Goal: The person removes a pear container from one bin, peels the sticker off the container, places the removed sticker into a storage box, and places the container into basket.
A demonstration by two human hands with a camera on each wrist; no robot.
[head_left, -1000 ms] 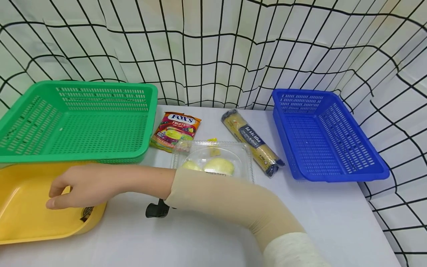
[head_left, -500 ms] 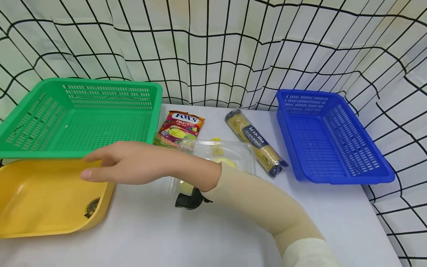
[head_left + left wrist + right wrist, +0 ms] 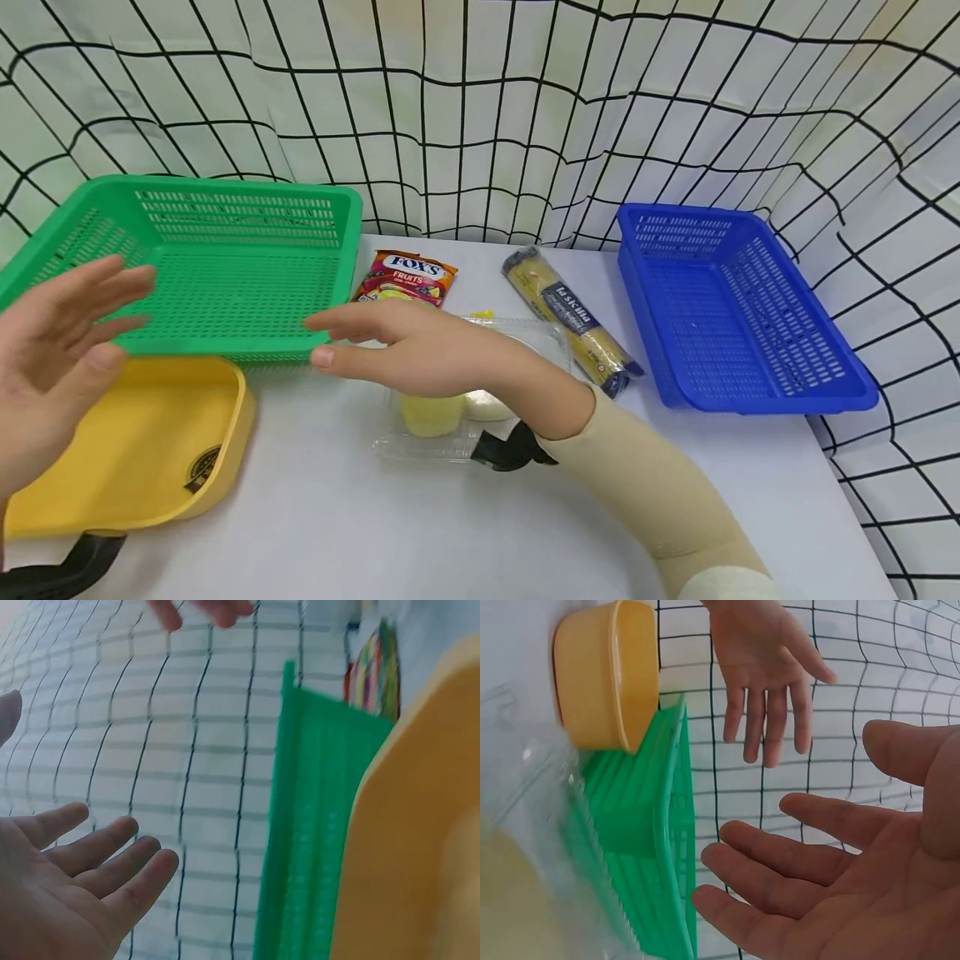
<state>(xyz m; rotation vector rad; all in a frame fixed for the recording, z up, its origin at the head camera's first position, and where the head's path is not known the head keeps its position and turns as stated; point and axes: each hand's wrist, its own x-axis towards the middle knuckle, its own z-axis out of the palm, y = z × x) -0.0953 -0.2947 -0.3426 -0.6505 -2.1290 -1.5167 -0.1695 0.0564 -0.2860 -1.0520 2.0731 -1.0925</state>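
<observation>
My left hand [image 3: 60,358] is at the left of the head view, fingers spread, holding nothing, above the yellow tub [image 3: 142,450] and the near side of the green basket [image 3: 240,292]. My right hand [image 3: 420,346] hovers over a clear plastic box [image 3: 551,342] with pale yellow, round-looking things [image 3: 431,415] inside; its fingers are extended and hold nothing. The hand and forearm hide part of the box. In the right wrist view both palms show, the left hand [image 3: 765,682] facing the right hand [image 3: 840,877] across a gap.
A Fox's Fruits candy bag [image 3: 408,277] lies behind the box, partly covered by my right hand. A La Sicilia pasta pack [image 3: 570,317] lies slanted beside a blue basket [image 3: 742,308]. Black wire mesh [image 3: 465,133] rises behind the table and along its right side.
My right hand has moved right, from over the yellow tub to above the clear box. My left hand has come into the head view from the left.
</observation>
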